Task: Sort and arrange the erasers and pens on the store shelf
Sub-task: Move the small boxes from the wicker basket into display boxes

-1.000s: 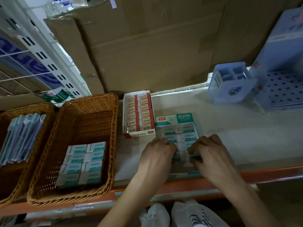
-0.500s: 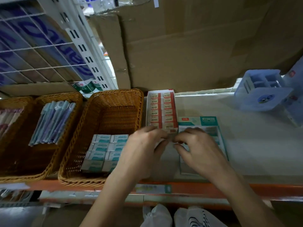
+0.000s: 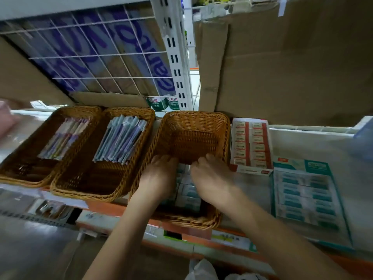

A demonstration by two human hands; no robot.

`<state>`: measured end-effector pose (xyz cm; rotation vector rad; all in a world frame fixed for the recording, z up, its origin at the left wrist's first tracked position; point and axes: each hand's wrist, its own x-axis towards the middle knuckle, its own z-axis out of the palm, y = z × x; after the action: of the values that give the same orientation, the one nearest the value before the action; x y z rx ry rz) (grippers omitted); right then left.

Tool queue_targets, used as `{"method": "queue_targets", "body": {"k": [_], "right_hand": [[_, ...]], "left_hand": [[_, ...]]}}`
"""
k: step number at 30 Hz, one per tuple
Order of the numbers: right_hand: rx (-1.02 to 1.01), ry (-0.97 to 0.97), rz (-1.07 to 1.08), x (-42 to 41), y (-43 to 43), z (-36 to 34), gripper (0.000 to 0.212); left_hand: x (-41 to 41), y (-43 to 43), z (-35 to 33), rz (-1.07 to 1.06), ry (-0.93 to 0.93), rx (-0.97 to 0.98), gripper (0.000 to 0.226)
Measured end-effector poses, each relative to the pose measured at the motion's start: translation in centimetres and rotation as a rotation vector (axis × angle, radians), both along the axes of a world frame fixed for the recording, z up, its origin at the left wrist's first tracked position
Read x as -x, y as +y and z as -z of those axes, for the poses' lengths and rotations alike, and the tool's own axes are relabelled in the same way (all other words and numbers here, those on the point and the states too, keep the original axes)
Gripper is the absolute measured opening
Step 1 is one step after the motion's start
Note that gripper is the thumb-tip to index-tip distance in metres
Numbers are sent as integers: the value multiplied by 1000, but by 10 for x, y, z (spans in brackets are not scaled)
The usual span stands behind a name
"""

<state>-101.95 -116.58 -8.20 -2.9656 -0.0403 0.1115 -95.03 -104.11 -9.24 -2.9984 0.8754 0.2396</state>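
My left hand point(image 3: 159, 176) and my right hand point(image 3: 212, 178) are both down inside a wicker basket point(image 3: 191, 134), fingers curled onto a small batch of teal erasers point(image 3: 185, 168) held between them. More teal erasers point(image 3: 188, 191) lie stacked in the basket's near half, partly hidden by my hands. To the right lies an open teal box of erasers point(image 3: 302, 199). A red-and-white box of erasers point(image 3: 250, 144) stands beside the basket. Two baskets further left hold blue pens point(image 3: 119, 138) and purple pens point(image 3: 64, 136).
Large cardboard boxes point(image 3: 282, 67) wall off the back of the shelf. A white wire grid point(image 3: 101, 57) and a slotted upright point(image 3: 173, 57) stand behind the pen baskets. The orange shelf edge point(image 3: 201, 237) with price labels runs along the front.
Both hands left the teal box and moved left into the wicker basket, carrying erasers. The view has swung left, bringing a third basket into sight.
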Motion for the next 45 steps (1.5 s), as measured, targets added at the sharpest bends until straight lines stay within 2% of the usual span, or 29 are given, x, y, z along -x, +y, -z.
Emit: {"method": "queue_targets", "body": {"k": [5,12,15,19,22,25,28,30,37,41,45], "right_hand": [[-96,-23,96,-2,2,-6,26],[-428,-220,214,22,-27,-31,29],[-574,-172,282,45,-55,-38,32],[-560,-98,410,85,-94,-35,37],[-514,-24,492,119,-121,-34,26],[-415,58,526,148,-139,-31,25],[-324,144,519,166,-147,-22,30],[-284,152,510,172,-150,-17,32],[-231,148,551,183,-150,-8,25],[-100,156,564,183,-150,1,18],[-78,194,549,178,-153,10,14]], "left_hand": [[1,9,-4,19,-58,173,31],[23,-5,-38,197,92,549,26],[38,-30,-47,225,153,616,29],[62,-66,-48,299,274,556,38],[79,-91,-44,442,355,481,48],[96,-111,-38,515,432,411,39],[111,-126,-31,567,379,400,20],[117,-134,-24,528,372,392,14],[128,-143,-7,433,374,278,15],[125,-144,-5,460,326,220,14],[127,-144,-6,519,332,154,23]]}}
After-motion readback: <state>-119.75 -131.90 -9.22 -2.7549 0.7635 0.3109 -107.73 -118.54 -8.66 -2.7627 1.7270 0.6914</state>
